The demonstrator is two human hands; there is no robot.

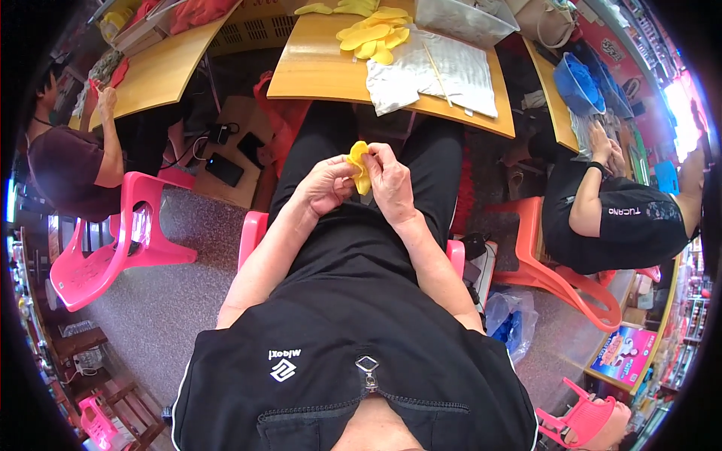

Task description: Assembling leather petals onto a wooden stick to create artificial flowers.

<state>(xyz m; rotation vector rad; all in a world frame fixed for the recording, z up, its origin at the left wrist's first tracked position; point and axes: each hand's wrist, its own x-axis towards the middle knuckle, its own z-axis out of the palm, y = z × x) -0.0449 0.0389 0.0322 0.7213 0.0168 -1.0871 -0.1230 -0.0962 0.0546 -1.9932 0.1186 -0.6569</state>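
Note:
Between both hands, above my lap, I hold a small yellow fabric piece (362, 180), narrow and partly folded. My left hand (331, 185) pinches its left side with thumb and fingers. My right hand (389, 179) grips its upper right edge, fingertips bent over it. What lies inside the folds is hidden by my fingers. On the wooden table (316, 64) ahead lies a loose pile of similar yellow pieces (374, 36). Beside the pile a white cloth (451, 71) is spread, with a thin wooden stick (436, 74) across it.
A clear plastic bin (466, 22) stands at the table's far right. People sit working at left (75, 165) and right (609, 218). A pink chair (128, 240) and an orange chair (541, 263) flank me. Phones (224, 170) rest on a low box at left.

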